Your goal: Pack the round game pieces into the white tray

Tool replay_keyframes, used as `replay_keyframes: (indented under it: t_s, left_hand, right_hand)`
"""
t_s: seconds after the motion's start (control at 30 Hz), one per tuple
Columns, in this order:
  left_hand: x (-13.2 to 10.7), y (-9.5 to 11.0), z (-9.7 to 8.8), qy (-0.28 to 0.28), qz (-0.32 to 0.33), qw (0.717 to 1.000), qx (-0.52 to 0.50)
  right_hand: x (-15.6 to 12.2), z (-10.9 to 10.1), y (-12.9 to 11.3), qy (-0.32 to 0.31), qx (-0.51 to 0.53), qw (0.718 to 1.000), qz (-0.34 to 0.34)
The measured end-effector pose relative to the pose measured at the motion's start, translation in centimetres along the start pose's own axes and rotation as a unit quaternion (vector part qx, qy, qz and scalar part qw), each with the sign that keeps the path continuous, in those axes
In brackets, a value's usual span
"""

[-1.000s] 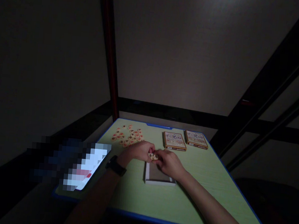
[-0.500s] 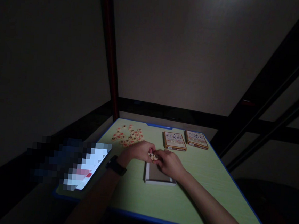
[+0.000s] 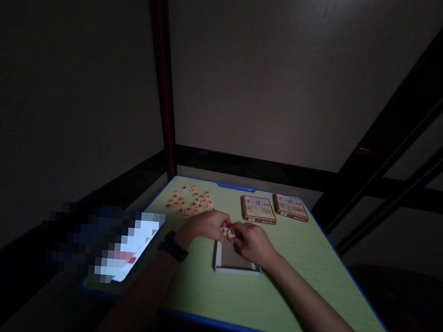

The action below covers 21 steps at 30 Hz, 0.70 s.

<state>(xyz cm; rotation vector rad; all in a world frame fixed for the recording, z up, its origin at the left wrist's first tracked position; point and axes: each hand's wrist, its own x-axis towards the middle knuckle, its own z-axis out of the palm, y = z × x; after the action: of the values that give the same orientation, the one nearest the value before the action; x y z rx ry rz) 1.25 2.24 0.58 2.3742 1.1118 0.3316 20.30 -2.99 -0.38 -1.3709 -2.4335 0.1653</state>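
Both hands meet over the far edge of a shallow white-rimmed box (image 3: 235, 271) with a brown inside. Between my fingers are two round Chinese chess pieces with dark characters. My left hand (image 3: 212, 223), a dark watch on its wrist, is closed on the left piece (image 3: 223, 231). The right piece (image 3: 231, 233) is pinched in the fingertips of my right hand (image 3: 254, 243). The two pieces sit side by side, seemingly touching. Beyond my left hand, several more chess pieces (image 3: 195, 204) with red and dark characters lie loosely spread on the table.
Two flat printed boxes, one nearer (image 3: 259, 209) and one farther right (image 3: 291, 206), lie at the back right of the green table (image 3: 311, 292). A lit, partly blurred screen (image 3: 137, 246) rests at the left edge. A wall rises behind the table.
My hands have barely moved over the box. The two pieces in my fingers have shifted very slightly. The loose pieces and printed boxes are unchanged.
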Motion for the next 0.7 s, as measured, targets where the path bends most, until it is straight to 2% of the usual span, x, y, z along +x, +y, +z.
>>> replay_keyframes:
  t_s: [0.23, 0.7]
  left_hand:
    - [0.21, 0.02, 0.36, 0.007, -0.002, 0.999, 0.039]
    - [0.25, -0.47, 0.52, 0.007, -0.001, 0.999, 0.034]
  right_hand:
    - [0.06, 0.40, -0.04, 0.004, -0.001, 1.000, -0.001]
    - [0.02, 0.39, 0.09, 0.004, -0.006, 1.000, -0.012]
